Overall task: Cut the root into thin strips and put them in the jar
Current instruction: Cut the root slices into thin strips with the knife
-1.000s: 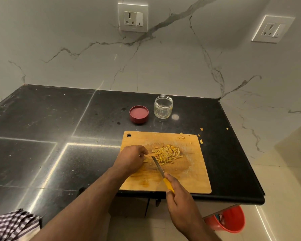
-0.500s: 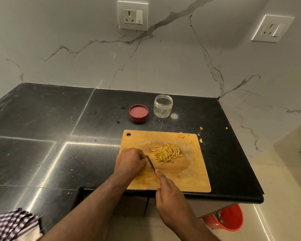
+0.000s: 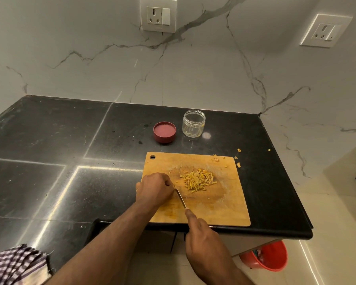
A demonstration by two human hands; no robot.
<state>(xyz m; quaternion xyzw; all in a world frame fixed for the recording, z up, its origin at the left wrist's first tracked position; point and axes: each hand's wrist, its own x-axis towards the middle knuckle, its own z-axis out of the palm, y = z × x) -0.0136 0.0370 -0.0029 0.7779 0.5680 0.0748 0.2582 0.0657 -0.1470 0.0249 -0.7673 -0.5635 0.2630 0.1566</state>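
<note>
A wooden cutting board (image 3: pixel 230 210) lies at the counter's front edge. A pile of yellow root strips (image 3: pixel 197 179) sits near its middle. My left hand (image 3: pixel 154 189) is curled on the board's left side, fingers pressed down over a root piece that is hidden under them. My right hand (image 3: pixel 206 243) grips a knife (image 3: pixel 181 199) whose blade rests on the board right beside my left fingers. Behind the board stands an open clear jar (image 3: pixel 193 123), holding at most a few yellow bits, with its red lid (image 3: pixel 164 131) to the left.
The black stone counter (image 3: pixel 49 161) ends just right of the board. Small yellow scraps (image 3: pixel 238 164) lie off the board's far right corner. A checked cloth (image 3: pixel 14 264) hangs at lower left. A red bucket (image 3: pixel 267 257) stands on the floor below the counter.
The knife has shifted left, away from the strip pile, and now sits against my left fingers. My right hand has pulled back toward me along the handle.
</note>
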